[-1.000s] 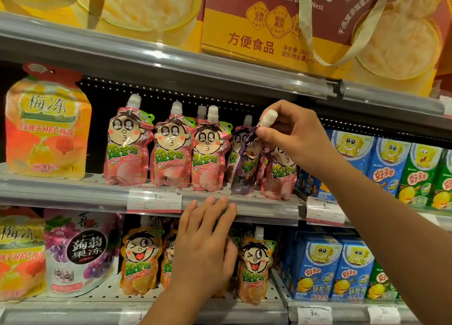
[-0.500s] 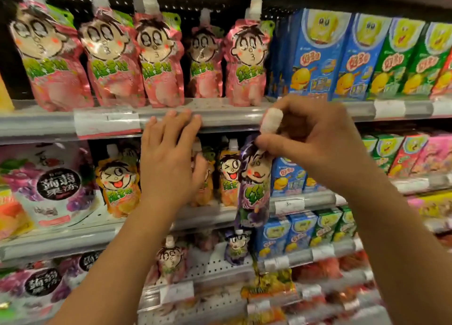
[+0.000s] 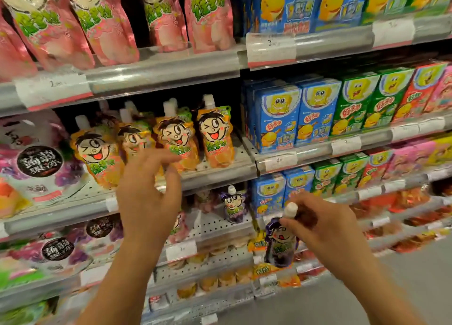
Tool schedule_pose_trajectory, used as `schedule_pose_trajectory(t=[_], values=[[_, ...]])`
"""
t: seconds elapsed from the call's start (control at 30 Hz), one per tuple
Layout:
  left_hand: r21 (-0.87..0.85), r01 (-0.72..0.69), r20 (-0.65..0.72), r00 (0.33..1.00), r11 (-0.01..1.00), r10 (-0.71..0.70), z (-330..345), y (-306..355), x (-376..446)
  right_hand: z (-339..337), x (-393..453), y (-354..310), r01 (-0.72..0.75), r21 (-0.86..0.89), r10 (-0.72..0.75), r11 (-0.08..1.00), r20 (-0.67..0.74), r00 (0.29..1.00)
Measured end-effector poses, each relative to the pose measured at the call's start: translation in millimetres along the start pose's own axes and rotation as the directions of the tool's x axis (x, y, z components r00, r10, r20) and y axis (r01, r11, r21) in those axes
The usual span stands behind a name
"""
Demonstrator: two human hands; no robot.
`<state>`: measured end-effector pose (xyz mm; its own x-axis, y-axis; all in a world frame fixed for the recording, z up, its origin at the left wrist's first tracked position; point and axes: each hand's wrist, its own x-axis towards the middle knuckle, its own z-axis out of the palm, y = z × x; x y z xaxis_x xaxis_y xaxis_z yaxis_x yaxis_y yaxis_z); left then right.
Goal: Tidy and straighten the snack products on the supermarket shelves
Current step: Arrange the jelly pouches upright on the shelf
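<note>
One purple pouch is pinched at its cap by the right hand and has been carried down from the pink row — toward a matching purple pouch below; the left hand hangs released.

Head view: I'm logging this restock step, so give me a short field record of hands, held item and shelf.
right hand: pinches the neck of a purple pouch just below its white cap
left hand: open, fingers spread, holding nothing
matching item: another purple pouch stands on the perforated shelf
shelf above: orange pouches
</note>
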<state>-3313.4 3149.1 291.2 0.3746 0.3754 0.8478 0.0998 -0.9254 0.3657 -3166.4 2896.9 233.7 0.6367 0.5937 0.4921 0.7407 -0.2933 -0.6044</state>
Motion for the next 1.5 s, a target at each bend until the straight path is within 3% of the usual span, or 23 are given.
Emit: schedule_pose_trajectory(t=[0.07, 0.13, 0.2, 0.3, 0.4, 0.53, 0.73, 0.93, 1.07, 1.27, 1.4, 1.5], values=[[-0.063, 0.216, 0.166, 0.965, 0.974, -0.203, 18, 2, -45, 5, -15, 16, -0.013, -0.067, 0.013, 0.998, 0.0, 1.0], [0.002, 0.435, 0.372, 0.835, 0.9, -0.404, 45, -6, -78, 10, -28, 28, -0.036, -0.07, 0.038, 0.997, 0.025, 0.999], [0.123, 0.515, 0.503, 0.704, 0.848, -0.501, 74, -21, -98, 12, -35, 38, -0.062, -0.08, 0.066, 0.995, 0.045, 0.997], [0.178, 0.567, 0.543, 0.625, 0.804, -0.561, 111, -38, -104, 11, -42, 49, -0.098, -0.093, 0.104, 0.991, 0.063, 0.993], [0.306, 0.483, 0.507, 0.646, 0.82, -0.57, 140, -46, -93, 6, -48, 56, -0.095, -0.109, 0.104, 0.989, 0.081, 0.991], [0.463, 0.425, 0.51, 0.589, 0.778, -0.626, 160, -64, -77, -4, -58, 61, -0.1, -0.141, 0.115, 0.985, 0.099, 0.988], [0.51, 0.371, 0.483, 0.622, 0.776, -0.616, 170, -79, -66, -9, -80, 70, -0.168, -0.167, 0.189, 0.971, 0.117, 0.975], [0.462, 0.353, 0.418, 0.723, 0.814, -0.551, 164, -80, -65, -9, -83, 65, -0.191, -0.178, 0.214, 0.965, 0.124, 0.969], [0.507, 0.3, 0.502, 0.66, 0.808, -0.559, 148, -80, -68, -2, -83, 60, -0.196, -0.197, 0.222, 0.961, 0.121, 0.968], [0.468, 0.263, 0.558, 0.652, 0.844, -0.513, 124, -67, -66, 10, -76, 49, -0.165, -0.241, 0.21, 0.956, 0.177, 0.961], [0.439, 0.194, 0.483, 0.773, 0.877, -0.412, 104, -54, -87, 22, -68, 45, -0.159, -0.226, 0.2, 0.961, 0.171, 0.965], [0.401, 0.194, 0.476, 0.791, 0.895, -0.384, 86, -49, -109, 35, -61, 39, -0.125, -0.186, 0.161, 0.974, 0.195, 0.967]])
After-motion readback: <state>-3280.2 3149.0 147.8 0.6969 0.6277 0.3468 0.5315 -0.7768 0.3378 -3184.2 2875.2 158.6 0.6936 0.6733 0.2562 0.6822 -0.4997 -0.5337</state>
